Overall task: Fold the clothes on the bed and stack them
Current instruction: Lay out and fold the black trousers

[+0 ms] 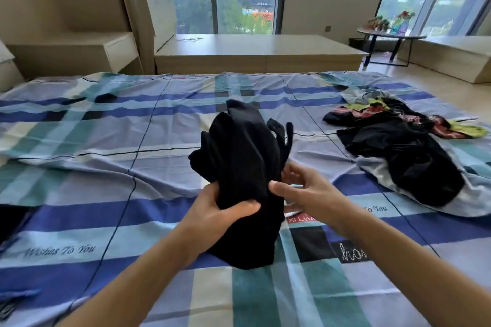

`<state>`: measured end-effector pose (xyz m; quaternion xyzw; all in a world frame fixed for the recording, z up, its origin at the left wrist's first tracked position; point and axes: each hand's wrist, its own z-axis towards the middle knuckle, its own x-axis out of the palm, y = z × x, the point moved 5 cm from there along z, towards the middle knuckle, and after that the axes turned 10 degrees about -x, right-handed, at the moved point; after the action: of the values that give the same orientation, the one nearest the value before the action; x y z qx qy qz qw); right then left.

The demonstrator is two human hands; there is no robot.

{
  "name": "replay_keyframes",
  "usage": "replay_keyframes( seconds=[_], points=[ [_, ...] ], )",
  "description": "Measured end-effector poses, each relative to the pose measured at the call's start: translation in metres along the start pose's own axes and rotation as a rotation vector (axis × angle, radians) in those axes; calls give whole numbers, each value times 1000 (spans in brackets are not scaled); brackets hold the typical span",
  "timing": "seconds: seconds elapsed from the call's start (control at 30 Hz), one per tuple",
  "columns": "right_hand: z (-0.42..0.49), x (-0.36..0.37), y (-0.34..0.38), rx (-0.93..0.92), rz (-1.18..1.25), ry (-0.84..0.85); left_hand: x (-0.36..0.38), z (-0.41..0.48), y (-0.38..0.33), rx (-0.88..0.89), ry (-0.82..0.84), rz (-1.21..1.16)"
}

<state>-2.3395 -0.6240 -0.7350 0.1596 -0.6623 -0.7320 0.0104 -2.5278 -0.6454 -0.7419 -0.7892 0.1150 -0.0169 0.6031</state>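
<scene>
Gripping the black garment round its bunched middle, your left hand has thumb and fingers curled tight, holding it up off the bed, probably so it hangs free while you hunt for an edge. Your right hand meets it from the other side, thumb on the cloth, fingers loosely spread behind; whether it pinches a hem I cannot tell. Well right of that hand lies the unfolded pile.
</scene>
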Motion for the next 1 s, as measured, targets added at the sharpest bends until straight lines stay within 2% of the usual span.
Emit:
replay_keyframes(
  seconds=[0.07,0.23,0.43,0.53,0.6,0.67,0.77,0.87,0.93,1.0],
  points=[
    [0,-4,-2,-23,-20,-49,2,-4,-5,25,-11,-63],
    [4,-27,10,-64,116,-208,-30,8,-16,139,-276,-176],
    [0,-109,20,-172,65,-691,-106,21,-20,274,-586,-282],
    [-18,-154,16,-182,250,-984,-137,20,-16,276,-698,-258],
    [-24,-171,9,-167,328,-1080,-145,18,-13,273,-753,-202],
    [-24,-178,0,-81,283,-1053,-146,16,-10,284,-782,-193],
    [-18,-177,-12,18,60,-908,-146,20,-5,297,-758,-193],
    [-13,-164,-9,-15,-247,-862,-136,19,-6,278,-701,-84],
    [-9,-142,-2,-80,-333,-780,-117,14,-15,289,-586,-32],
    [-2,-104,6,-122,-308,-563,-92,6,-24,293,-406,-23]
  ],
)
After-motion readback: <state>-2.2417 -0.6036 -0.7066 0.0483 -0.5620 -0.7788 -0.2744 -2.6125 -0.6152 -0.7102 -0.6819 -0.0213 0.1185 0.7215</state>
